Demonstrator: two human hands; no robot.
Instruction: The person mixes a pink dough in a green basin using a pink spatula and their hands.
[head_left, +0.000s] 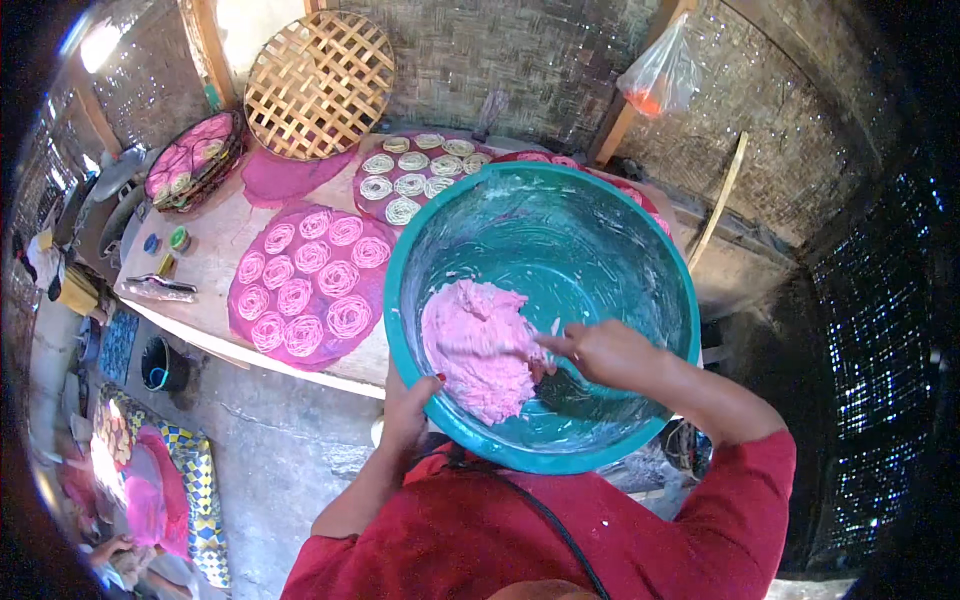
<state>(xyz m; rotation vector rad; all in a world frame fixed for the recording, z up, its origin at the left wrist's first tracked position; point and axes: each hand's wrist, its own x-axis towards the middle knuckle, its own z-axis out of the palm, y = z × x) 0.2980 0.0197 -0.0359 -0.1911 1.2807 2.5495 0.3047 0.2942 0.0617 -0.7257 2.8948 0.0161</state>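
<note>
A large teal plastic basin (546, 466) is tilted in front of my red shirt. My left hand (411, 405) grips its near left rim, the thumb over the edge. Inside, a mass of soft pink dough (480, 352) lies against the left side, and pale smears coat the wall. My right hand (611, 354) is over the basin, closed around a blurred stirring utensil (546, 343) whose far end meets the dough. The utensil's exact kind is unclear.
Pink dough nests (310, 256) sit on a round magenta cloth (247, 330) on the table (217, 232); cream nests (410, 184) lie behind. A woven bamboo tray (319, 82) leans on the wall. A plastic bag (660, 79) hangs at right. A person's arm (109, 551) shows lower left.
</note>
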